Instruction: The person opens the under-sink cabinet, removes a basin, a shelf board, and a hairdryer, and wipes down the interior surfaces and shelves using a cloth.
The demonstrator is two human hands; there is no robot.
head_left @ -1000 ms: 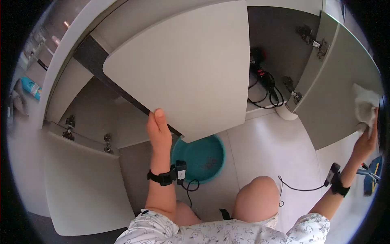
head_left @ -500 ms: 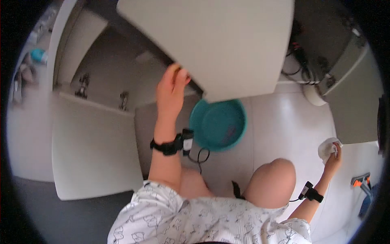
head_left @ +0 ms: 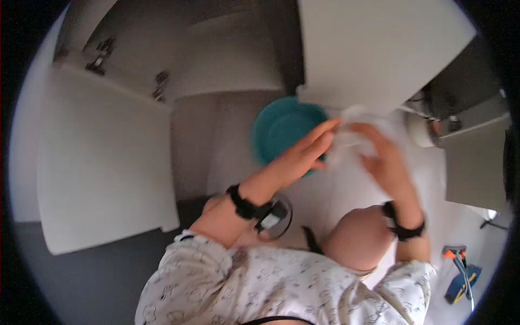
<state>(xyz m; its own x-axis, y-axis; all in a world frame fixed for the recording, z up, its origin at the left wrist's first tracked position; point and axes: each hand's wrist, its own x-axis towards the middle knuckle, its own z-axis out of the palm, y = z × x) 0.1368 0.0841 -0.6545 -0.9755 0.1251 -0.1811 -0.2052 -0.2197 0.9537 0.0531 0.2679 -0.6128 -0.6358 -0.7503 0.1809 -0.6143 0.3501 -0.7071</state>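
Note:
My left hand [head_left: 306, 149] reaches over the right rim of a teal basin [head_left: 279, 130] on the floor, its fingers stretched out and thumb apart. Facing it from the right, my right hand [head_left: 384, 160] has its fingers curved inward. Between the fingertips of both hands is a white cloth or tissue [head_left: 355, 115], smeared by motion. It appears to be in my right hand's fingers; whether my left fingers touch it is unclear. Both wrists wear black straps.
An open cabinet door [head_left: 108, 162] extends on the left, and another pale door panel [head_left: 374, 49] hangs above the hands. Metal hinges [head_left: 100, 57] show at the cabinet edge. An orange-and-grey tool [head_left: 455, 254] lies at the right beside a blue item [head_left: 463, 284].
My left hand has left the upper door panel's edge and come right over the basin. My right hand has brought the white cloth inward from the far right. The view has shifted.

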